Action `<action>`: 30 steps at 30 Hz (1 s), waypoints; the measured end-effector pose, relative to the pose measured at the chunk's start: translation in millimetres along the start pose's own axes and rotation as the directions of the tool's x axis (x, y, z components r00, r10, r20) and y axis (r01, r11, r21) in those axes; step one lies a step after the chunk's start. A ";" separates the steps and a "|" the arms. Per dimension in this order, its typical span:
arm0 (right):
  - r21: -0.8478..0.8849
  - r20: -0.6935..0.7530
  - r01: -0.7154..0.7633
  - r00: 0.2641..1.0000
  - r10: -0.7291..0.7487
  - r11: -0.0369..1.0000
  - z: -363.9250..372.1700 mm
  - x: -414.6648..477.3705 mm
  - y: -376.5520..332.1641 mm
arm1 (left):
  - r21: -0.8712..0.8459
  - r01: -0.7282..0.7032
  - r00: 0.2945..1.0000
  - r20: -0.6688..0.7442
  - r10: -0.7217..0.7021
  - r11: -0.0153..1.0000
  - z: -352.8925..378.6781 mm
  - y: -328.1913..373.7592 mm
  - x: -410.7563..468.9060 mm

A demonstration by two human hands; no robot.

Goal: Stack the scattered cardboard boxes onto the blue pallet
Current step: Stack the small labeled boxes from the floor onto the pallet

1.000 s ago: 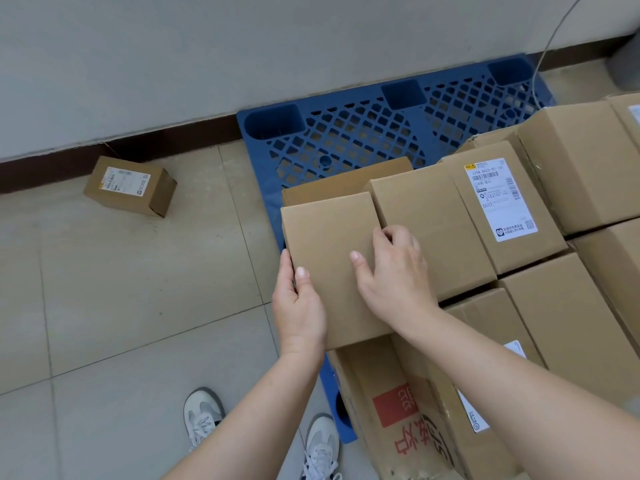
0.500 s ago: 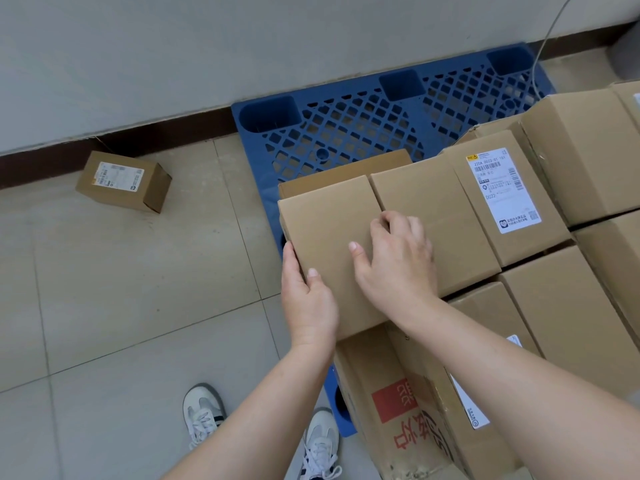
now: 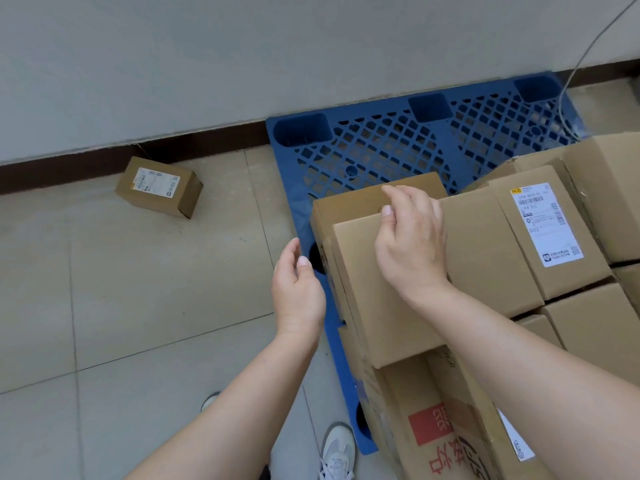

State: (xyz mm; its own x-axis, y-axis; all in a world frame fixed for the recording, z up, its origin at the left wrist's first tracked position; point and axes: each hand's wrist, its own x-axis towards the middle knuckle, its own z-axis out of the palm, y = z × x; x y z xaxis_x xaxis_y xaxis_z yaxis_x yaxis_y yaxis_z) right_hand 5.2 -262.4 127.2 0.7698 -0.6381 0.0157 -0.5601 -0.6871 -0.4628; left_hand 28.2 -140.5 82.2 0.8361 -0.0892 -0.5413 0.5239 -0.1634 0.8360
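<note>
Cardboard fills the right half of my view: a stack of boxes [image 3: 491,244] sits on the blue pallet [image 3: 381,147], which lies on the tiled floor [image 3: 121,289] against the grey wall [image 3: 242,46]. Nearest me, a plain box [image 3: 374,292] rests on top of the stack at its left edge, with a taller box with red print [image 3: 429,427] below it. My right hand [image 3: 412,244] lies palm down on the plain box, fingers curled over its far edge, thumb on the top face; the grip is loosely closed on that edge. My left hand [image 3: 298,292] hangs just left of the same box, apart from it, fingers relaxed and holding nothing. To the right, a box with a white shipping label [image 3: 543,223] lies level with the plain one and just beside it. One small labelled box [image 3: 159,187] lies alone on the floor near the brown skirting board [image 3: 69,171], well apart from the pallet. A thin cable [image 3: 588,53] runs down the wall to the pallet's far corner. White shoes [image 3: 337,452] show at the bottom edge.
</note>
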 end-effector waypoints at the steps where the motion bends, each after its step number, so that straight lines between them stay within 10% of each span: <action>1: 0.014 -0.009 0.007 1.000 -0.006 1.000 4.1 4.9 -10.6 | 0.000 0.001 1.000 -0.017 -0.001 1.000 -10.4 5.4 9.3; 30: 0.295 0.289 0.240 0.900 -0.325 0.925 257.0 181.1 -308.6 | -0.135 0.032 0.860 -0.500 -0.096 0.990 -249.6 93.1 319.6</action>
State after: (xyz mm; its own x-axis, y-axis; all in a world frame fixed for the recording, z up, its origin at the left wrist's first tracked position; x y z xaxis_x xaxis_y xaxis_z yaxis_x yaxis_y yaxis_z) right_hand 396.1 -76.6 45.1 0.9638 -0.2507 -0.0910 -0.2431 -0.6857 -0.6861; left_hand 384.9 61.1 9.5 0.7504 0.4307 -0.5013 0.5678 -0.0319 0.8226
